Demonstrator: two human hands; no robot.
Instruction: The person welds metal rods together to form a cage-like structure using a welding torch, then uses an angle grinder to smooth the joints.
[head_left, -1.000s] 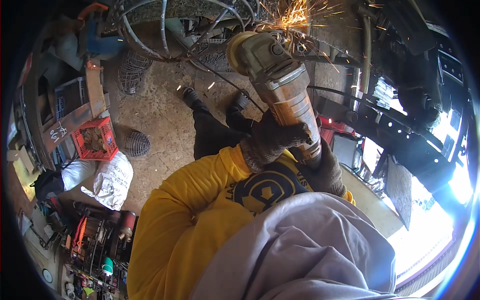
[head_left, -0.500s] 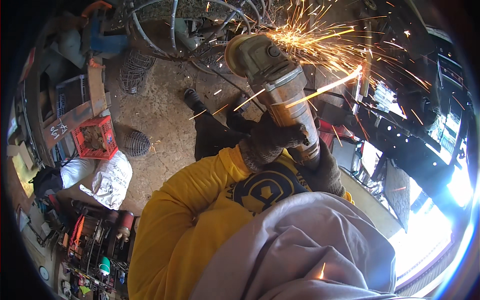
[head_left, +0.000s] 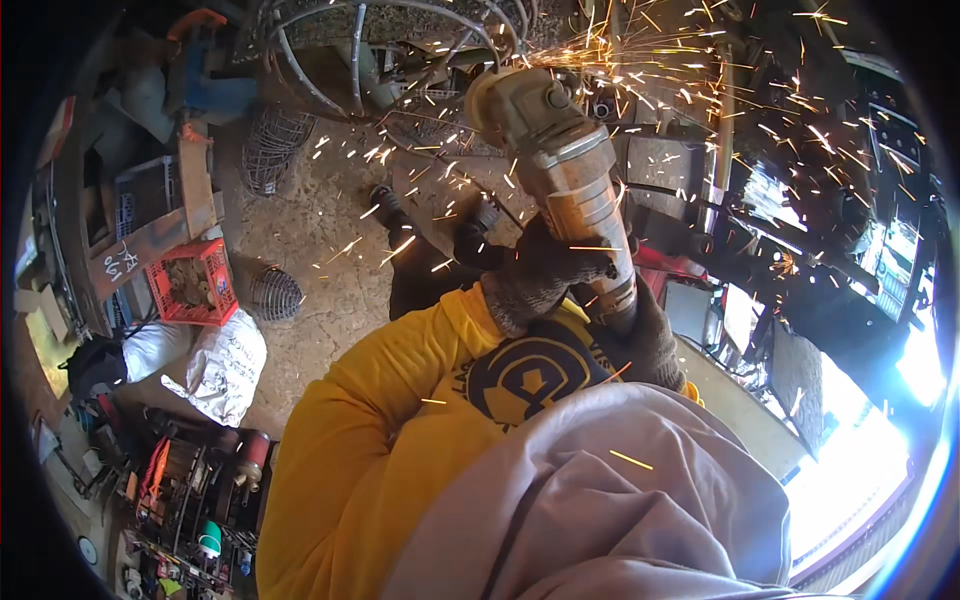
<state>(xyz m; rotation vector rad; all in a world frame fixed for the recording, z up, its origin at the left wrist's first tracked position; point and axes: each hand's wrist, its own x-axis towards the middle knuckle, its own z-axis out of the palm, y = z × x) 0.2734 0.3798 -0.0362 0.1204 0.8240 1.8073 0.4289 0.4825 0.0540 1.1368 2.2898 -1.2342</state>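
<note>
An angle grinder with a worn, orange-stained body is held in front of my chest, its head pointing away from me. My left hand, in a dark knit glove, wraps round the middle of its body. Lower down, my right hand, gloved too, closes round the rear end; its fingertips are partly hidden. The grinder's round guard and disc area meets a frame of curved metal bars at the top. Sparks spray from there to the right. The exact contact point is hidden behind the grinder head.
Left on the concrete floor stand wire cages and a smaller domed one. A red crate of metal pieces sits by white sacks. Tool shelves are lower left. Dark metal clutter and bright daylight lie right.
The grinder head has shifted slightly right. Sparks have become more scattered, with many now over the floor to the left. Both hands keep their grip.
</note>
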